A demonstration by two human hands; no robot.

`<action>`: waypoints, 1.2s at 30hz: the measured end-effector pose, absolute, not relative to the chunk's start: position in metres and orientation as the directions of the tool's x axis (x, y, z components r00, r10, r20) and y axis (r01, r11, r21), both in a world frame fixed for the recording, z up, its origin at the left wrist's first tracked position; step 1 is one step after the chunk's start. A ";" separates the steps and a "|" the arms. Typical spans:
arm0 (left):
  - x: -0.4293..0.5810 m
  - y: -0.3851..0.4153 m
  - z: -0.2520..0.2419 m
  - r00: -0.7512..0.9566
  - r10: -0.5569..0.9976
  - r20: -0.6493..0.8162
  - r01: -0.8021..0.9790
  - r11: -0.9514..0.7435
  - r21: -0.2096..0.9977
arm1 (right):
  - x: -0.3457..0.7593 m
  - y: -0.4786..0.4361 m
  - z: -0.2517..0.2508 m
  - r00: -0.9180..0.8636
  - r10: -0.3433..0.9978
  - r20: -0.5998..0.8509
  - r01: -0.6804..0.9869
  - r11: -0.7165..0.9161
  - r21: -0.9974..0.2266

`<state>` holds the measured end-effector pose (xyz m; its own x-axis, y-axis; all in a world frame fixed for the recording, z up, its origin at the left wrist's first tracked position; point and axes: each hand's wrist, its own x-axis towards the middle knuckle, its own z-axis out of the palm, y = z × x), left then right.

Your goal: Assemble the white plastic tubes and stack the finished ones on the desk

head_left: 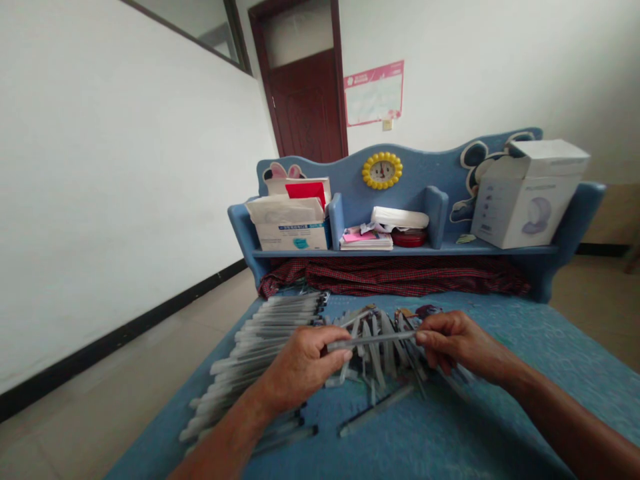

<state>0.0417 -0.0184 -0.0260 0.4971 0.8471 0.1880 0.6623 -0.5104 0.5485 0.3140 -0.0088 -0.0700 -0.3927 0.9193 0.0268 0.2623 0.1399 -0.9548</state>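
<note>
A slim, translucent grey pen (383, 339) stretches between my two hands above the table. My left hand (313, 360) pinches one end between thumb and fingers. At the other end, the fingertips of my right hand (453, 340) are closed on the pen. Beneath it lies a loose heap of clear pen parts (375, 363), partly hidden by the hands. To the left, many frosted pens with dark ends (250, 353) lie side by side in a long row, partly covered by my left forearm. A single pen (375, 410) rests apart, nearer to me.
The blue table (550, 373) has a raised back shelf (440, 252). On the shelf stand a mask box (295, 233), some papers (367, 243), a red round case (409, 238) and a white carton (530, 200). A checked cloth (390, 277) lies below the shelf.
</note>
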 end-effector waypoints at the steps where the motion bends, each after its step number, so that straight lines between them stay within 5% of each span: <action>1: 0.042 -0.018 -0.026 0.497 0.848 0.186 0.665 -0.509 0.546 | 0.315 -0.009 -0.069 -0.397 0.917 0.027 0.259 0.140 -0.956; 18: 0.013 -0.010 -0.008 0.391 0.909 0.144 0.674 -0.389 0.628 | 0.352 -0.005 -0.058 -0.202 0.969 0.140 0.165 0.175 -0.971; 23: -0.001 -0.004 -0.010 0.275 0.945 0.176 0.681 -0.321 0.659 | 0.360 -0.006 -0.058 -0.087 0.972 0.218 0.344 0.234 -0.909; 26: -0.002 -0.002 -0.014 0.246 0.952 0.184 0.682 -0.305 0.665 | 0.345 -0.012 -0.060 -0.115 0.941 0.317 0.563 0.325 -0.760; 30: 0.001 -0.002 -0.017 0.279 0.943 0.181 0.674 -0.326 0.663 | 0.316 -0.023 -0.067 -0.304 0.819 0.487 0.787 0.504 -0.355; 33: 0.005 -0.003 -0.017 0.307 0.940 0.147 0.662 -0.322 0.677 | 0.299 -0.030 -0.074 -0.468 0.685 0.558 0.803 0.593 -0.054; 36: 0.008 -0.004 -0.017 0.328 0.937 0.118 0.658 -0.316 0.683 | 0.290 -0.035 -0.078 -0.570 0.646 0.508 0.772 0.632 0.062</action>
